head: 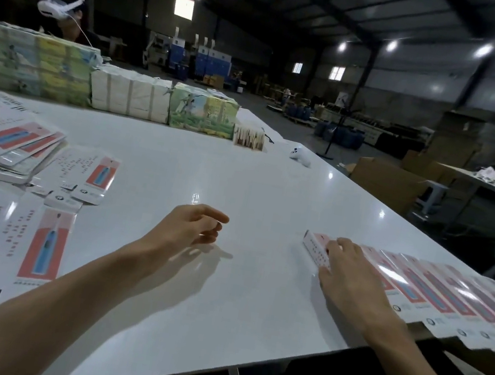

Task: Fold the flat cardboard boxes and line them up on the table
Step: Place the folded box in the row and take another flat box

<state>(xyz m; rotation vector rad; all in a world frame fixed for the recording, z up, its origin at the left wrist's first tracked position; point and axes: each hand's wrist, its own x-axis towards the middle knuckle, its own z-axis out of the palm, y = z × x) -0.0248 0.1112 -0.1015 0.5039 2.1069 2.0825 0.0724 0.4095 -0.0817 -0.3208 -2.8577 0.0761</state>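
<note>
Item 1, folded boxes (pixel 439 288): a row of pink-and-white cartons along your right-hand near edge of the table (pixel 210 164), lying side by side and touching, their lower ends overhanging the edge.

Item 2, end box (pixel 315 246): leftmost of that row, lying flat on the tabletop under your fingertips.

Item 3, your right hand (pixel 352 277): palm down, fingers straight and spread, resting on the end box and its neighbour; it presses, it does not pinch.

Item 4, your left hand (pixel 190 227): above bare tabletop near the middle, well apart from the row, fingers loosely curled, holding nothing.

Item 5, flat boxes (pixel 3 231): unfolded blanks spread at your near left, overlapping.

Item 6, loose pile (pixel 8 140): more blanks heaped behind them.

Item 7, printed bundles (pixel 40 67): tied stacks along the far edge, white bundles (pixel 130 95) beside them.

Item 8, small card stack (pixel 249 138): at the end of that line.

Item 9, white controller (pixel 300 157): near the far right edge.

Item 10, second person (pixel 64 9): behind the bundles, wearing a white headset.
</note>
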